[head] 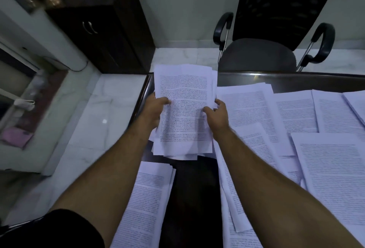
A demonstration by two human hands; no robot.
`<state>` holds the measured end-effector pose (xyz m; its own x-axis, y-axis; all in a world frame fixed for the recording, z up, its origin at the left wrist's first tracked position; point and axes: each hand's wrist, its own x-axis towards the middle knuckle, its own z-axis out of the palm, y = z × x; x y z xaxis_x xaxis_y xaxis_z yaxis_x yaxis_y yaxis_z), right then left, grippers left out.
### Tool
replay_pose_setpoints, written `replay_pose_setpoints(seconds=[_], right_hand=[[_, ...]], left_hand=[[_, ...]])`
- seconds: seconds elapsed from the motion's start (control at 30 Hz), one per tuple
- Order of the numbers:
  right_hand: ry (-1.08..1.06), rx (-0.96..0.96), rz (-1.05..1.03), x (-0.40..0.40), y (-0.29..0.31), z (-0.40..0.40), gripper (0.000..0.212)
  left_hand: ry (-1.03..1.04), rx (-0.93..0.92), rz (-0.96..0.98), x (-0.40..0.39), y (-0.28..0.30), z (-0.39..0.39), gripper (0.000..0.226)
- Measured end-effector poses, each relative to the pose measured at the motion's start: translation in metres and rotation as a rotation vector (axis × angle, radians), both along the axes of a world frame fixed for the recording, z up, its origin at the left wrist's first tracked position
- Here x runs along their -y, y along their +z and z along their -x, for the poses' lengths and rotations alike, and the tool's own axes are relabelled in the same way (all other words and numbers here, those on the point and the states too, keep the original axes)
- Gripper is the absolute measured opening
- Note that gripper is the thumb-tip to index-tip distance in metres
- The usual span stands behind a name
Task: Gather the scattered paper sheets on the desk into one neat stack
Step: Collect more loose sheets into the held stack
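Both hands on uneven stack of printed sheets (183, 109), raised over counter (296, 82) far-left corner: left hand (153, 109) grip on left edge, right hand (216, 115) grip on right edge. More sheets (325, 168) scattered to rt, another pile (148, 198) nearer, on counter. Chair (266, 50) behind.

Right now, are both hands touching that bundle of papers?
Touching. The head view shows the left hand gripping the bundle at its left edge and the right hand gripping its right edge, thumbs on the top page.
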<state>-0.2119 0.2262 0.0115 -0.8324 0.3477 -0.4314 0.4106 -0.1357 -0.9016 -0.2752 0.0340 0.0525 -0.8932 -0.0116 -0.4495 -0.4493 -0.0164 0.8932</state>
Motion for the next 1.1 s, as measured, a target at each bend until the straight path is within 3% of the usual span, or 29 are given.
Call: replay_pose_setpoints(seconds=[0.17,0.3,0.43,0.53,0.63,0.77,0.93,1.0,1.1], right_hand=[[0.055,0.062,0.054,0.016,0.005,-0.017,0.043],[0.034,0.084,0.082,0.021,-0.001,-0.027,0.046],[0.039,0.079,0.347,0.028,0.000,-0.025,0.056],[0.081,0.093,0.639,0.036,0.012,-0.025,0.049],[0.116,0.132,0.763,0.040,0.019,-0.025,0.049],[0.056,0.107,0.620,0.045,0.028,-0.025,0.038],[0.097,0.055,0.125,0.051,0.026,-0.035,0.049],[0.076,0.021,0.103,0.057,0.032,-0.044,0.045],[0.085,0.004,0.231,0.062,0.039,-0.055,0.036]], left_hand=[[-0.054,0.035,0.111,0.010,0.007,-0.014,0.037],[-0.087,0.126,0.019,0.015,-0.001,-0.018,0.038],[-0.138,0.192,-0.163,0.023,0.006,-0.019,0.038],[-0.168,0.223,-0.259,0.030,0.018,-0.015,0.030],[-0.175,0.238,-0.186,0.036,0.026,-0.014,0.019],[-0.217,0.147,0.128,0.054,0.024,-0.016,0.043],[-0.175,0.126,0.061,0.065,0.033,-0.031,0.042],[-0.202,0.130,0.059,0.072,0.037,-0.036,0.042],[-0.229,0.129,0.055,0.088,0.048,-0.046,0.046]])
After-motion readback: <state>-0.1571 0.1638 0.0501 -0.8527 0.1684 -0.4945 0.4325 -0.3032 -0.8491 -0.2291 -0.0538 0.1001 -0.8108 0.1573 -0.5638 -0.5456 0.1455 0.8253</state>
